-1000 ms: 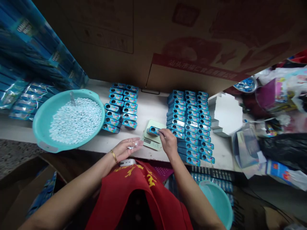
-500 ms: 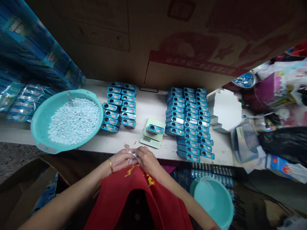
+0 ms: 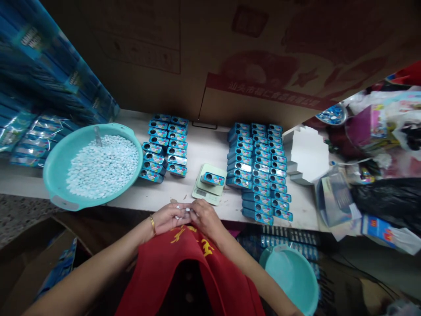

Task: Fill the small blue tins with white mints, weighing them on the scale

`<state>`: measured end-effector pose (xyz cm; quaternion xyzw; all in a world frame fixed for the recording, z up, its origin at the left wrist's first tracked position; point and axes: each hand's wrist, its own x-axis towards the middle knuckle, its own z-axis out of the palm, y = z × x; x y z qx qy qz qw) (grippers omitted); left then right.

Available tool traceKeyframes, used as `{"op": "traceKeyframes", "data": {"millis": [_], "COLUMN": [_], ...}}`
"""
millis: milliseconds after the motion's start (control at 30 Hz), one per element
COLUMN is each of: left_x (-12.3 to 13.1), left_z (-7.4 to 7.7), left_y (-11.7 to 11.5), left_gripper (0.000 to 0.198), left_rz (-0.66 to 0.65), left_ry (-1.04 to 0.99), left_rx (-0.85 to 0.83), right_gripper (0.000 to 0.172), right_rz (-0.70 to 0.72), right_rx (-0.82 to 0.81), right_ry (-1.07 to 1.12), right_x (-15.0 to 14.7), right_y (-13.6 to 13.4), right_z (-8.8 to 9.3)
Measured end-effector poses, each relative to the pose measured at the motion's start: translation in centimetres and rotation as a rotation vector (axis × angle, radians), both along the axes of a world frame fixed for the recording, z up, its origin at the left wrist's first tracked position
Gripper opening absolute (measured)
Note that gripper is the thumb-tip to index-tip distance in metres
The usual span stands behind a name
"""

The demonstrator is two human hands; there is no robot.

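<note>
My left hand point(image 3: 168, 218) lies palm up at the table's front edge, cupped around a few small white tablets point(image 3: 179, 212). My right hand point(image 3: 204, 217) meets it, its fingertips pinching at the tablets in that palm. Just beyond the hands a pale green scale point(image 3: 209, 188) carries one blue tin point(image 3: 212, 178). A teal basin point(image 3: 59, 162) full of white tablets point(image 3: 101, 166) stands to the left.
Blue tins stand in two rows point(image 3: 164, 147) left of the scale and in a bigger block point(image 3: 259, 169) to its right. Cardboard boxes point(image 3: 263, 66) wall the back. A white tray stack point(image 3: 307, 153), bags and clutter lie right. A second teal basin point(image 3: 291, 276) sits below the table.
My right hand let go of the blue tin on the scale and came back to my left palm, where it now picks at the tablets.
</note>
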<state>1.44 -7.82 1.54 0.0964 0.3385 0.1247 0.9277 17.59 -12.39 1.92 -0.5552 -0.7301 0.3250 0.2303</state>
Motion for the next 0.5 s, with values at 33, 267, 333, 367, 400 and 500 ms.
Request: {"op": "traceKeyframes", "data": {"millis": [33,267,333,367,400,500], "left_x": [0.2,3.1,3.5,3.6,3.5,3.0], "left_z": [0.0,1.3,1.8,1.9,2.0,1.7], "left_y": [0.3,3.7,4.5,4.7,4.8,4.4], "left_gripper": [0.036,0.036,0.036,0.036,0.036,0.036], "left_rz": [0.018,0.157,0.179,0.189,0.197,0.206], "left_ry": [0.002,0.073,0.097,0.107,0.117,0.127], "left_rx": [0.004,0.105,0.115,0.118,0.117,0.100], "right_gripper": [0.015,0.015,0.017,0.017,0.018,0.023], "right_rz": [-0.051,-0.305,-0.386,-0.409,-0.422,-0.419], "right_rx": [0.016,0.130,0.148,0.146,0.141,0.153], "right_ry": [0.027,-0.023,-0.123,-0.163,-0.187,-0.141], "right_x": [0.5,3.7,4.4,4.7,4.9,4.6], "right_y": [0.4,4.3,5.4,5.8,6.0,5.5], "right_z": [0.0,0.7,0.6,0.5,0.4,0.2]}}
